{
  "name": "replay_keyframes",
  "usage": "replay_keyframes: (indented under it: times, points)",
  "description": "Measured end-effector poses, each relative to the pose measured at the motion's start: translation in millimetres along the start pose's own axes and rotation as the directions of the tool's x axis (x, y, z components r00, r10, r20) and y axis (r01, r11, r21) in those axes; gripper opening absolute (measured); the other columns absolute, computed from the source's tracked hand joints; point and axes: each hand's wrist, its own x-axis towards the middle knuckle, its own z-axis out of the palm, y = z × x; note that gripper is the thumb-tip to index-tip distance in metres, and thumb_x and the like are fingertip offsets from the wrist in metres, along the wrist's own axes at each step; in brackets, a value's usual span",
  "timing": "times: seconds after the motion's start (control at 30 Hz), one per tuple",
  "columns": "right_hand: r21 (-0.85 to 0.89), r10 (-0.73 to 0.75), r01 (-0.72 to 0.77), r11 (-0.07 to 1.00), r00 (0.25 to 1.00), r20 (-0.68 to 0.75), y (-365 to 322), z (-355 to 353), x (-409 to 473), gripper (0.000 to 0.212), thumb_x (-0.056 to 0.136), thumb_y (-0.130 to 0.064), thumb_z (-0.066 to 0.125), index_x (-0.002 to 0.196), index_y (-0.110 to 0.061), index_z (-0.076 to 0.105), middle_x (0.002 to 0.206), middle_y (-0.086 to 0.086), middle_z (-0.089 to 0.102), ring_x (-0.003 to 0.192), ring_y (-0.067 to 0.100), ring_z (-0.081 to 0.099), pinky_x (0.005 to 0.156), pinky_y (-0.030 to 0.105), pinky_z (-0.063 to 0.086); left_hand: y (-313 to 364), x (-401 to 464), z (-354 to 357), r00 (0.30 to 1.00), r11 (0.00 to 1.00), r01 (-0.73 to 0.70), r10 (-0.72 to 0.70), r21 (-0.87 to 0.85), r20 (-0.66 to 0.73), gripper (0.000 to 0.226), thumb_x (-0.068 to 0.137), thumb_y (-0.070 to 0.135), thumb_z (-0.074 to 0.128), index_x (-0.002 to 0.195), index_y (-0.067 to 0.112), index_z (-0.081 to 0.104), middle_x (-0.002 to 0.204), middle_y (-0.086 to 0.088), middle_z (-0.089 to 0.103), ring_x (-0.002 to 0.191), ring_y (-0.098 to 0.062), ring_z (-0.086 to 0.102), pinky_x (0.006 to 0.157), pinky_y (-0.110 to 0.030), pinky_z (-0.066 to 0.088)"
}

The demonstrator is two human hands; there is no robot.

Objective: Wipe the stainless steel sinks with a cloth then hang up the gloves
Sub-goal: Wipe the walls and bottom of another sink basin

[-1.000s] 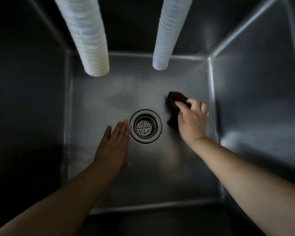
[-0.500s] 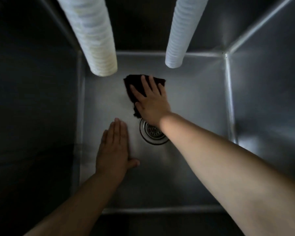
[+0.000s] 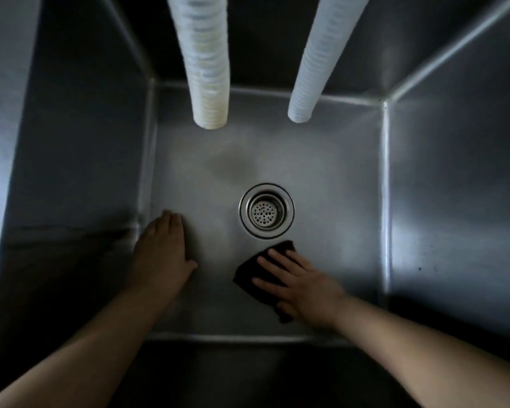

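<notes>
Stainless steel is surrounding both arms, which are reaching down into a deep sink (image 3: 351, 178). The right hand (image 3: 302, 285) is lying flat, fingers straight and spread, pressing a dark cloth (image 3: 248, 272) against the sink floor just below the round drain strainer (image 3: 266, 212). The left hand (image 3: 164, 250) is resting open on the floor near the left wall, fingers together, holding nothing. Two white ribbed hoses (image 3: 206, 69) are hanging over the far part of the basin, their ends well above the floor.
</notes>
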Motion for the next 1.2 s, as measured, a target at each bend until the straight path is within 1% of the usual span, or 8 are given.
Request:
replay_keyframes:
  times: [0.2,0.37,0.5,0.67,0.83,0.93,1.1,1.2]
  points:
    - [0.081,0.345,-0.341,0.936,0.938,-0.039,75.2,-2.2,-9.4,0.078,0.075,-0.035,0.074,0.143,-0.021,0.039,0.151,0.016,0.032,0.139,0.037,0.018,0.11,0.054,0.017,6.5,-3.6,10.4,0.993,0.969,-0.084,0.061,0.234,0.106,0.113,0.075,0.051,0.068,0.147,-0.002,-0.001,0.156,-0.024,0.001,0.143,-0.034,0.014,0.115,-0.036,0.02]
    - [0.234,0.692,-0.662,0.712,0.718,-0.076,129.4,-19.5,52.0,0.066,0.093,-0.035,0.047,0.151,-0.023,0.018,0.158,0.014,0.007,0.145,0.034,-0.001,0.116,0.045,-0.003,7.2,-0.7,13.4,0.99,0.956,-0.09,0.056,0.28,0.128,0.116,0.076,0.05,0.068,0.144,-0.008,-0.006,0.154,-0.03,-0.001,0.143,-0.038,0.013,0.112,-0.037,0.025]
    - [0.283,0.79,-0.746,0.603,0.607,-0.086,142.1,-39.1,123.0,0.063,0.095,-0.041,0.037,0.151,-0.027,0.013,0.159,0.015,0.003,0.144,0.036,-0.005,0.115,0.048,-0.004,4.4,1.3,16.4,0.989,0.968,-0.077,0.045,0.237,0.138,0.116,0.077,0.048,0.067,0.144,-0.008,-0.009,0.154,-0.029,-0.004,0.144,-0.038,0.008,0.114,-0.036,0.02]
    - [0.289,0.731,-0.676,0.678,0.661,-0.17,112.2,-52.3,180.7,0.065,0.093,-0.048,0.036,0.151,-0.03,0.014,0.158,0.016,0.011,0.144,0.038,0.003,0.114,0.05,-0.002,2.0,3.2,18.3,0.987,0.974,-0.076,0.044,0.215,0.154,0.113,0.08,0.044,0.067,0.144,-0.008,-0.01,0.153,-0.03,-0.007,0.143,-0.04,0.006,0.116,-0.038,0.017]
    - [0.23,0.546,-0.51,0.829,0.827,-0.133,59.5,-65.7,241.0,0.067,0.091,-0.054,0.035,0.151,-0.034,0.013,0.159,0.012,0.005,0.144,0.038,-0.002,0.114,0.052,-0.002,4.6,3.2,14.9,0.99,0.981,-0.071,0.047,0.18,0.132,0.085,0.093,0.021,0.053,0.144,-0.01,-0.007,0.153,-0.031,-0.005,0.143,-0.041,0.007,0.115,-0.04,0.02]
    - [0.229,0.428,-0.398,0.889,0.899,-0.099,37.6,-76.4,282.3,0.065,0.094,-0.056,0.03,0.151,-0.036,0.005,0.159,0.01,-0.006,0.144,0.036,-0.012,0.115,0.052,-0.005,6.3,6.2,14.4,0.984,0.987,-0.059,0.033,0.148,0.173,0.081,0.094,0.015,0.05,0.144,-0.009,-0.009,0.153,-0.031,-0.009,0.143,-0.042,0.003,0.114,-0.041,0.019]
    - [0.142,0.328,-0.307,0.941,0.929,-0.169,65.6,-92.2,299.5,0.061,0.097,-0.046,0.031,0.151,-0.029,0.006,0.16,0.009,0.0,0.145,0.032,-0.005,0.116,0.046,-0.004,9.7,8.8,12.1,0.982,0.989,-0.037,0.01,0.141,0.189,0.079,0.094,0.014,0.049,0.143,-0.012,-0.008,0.151,-0.034,-0.008,0.142,-0.044,0.005,0.113,-0.044,0.022]
    - [0.279,0.412,-0.369,0.886,0.904,-0.114,91.5,-86.4,289.0,0.06,0.098,-0.044,0.03,0.152,-0.03,0.007,0.16,0.004,0.003,0.146,0.024,0.002,0.118,0.033,0.004,9.9,8.7,11.4,0.983,0.991,-0.022,-0.003,0.13,0.186,0.081,0.094,0.013,0.051,0.143,-0.012,-0.007,0.152,-0.034,-0.007,0.142,-0.043,0.005,0.113,-0.044,0.022]
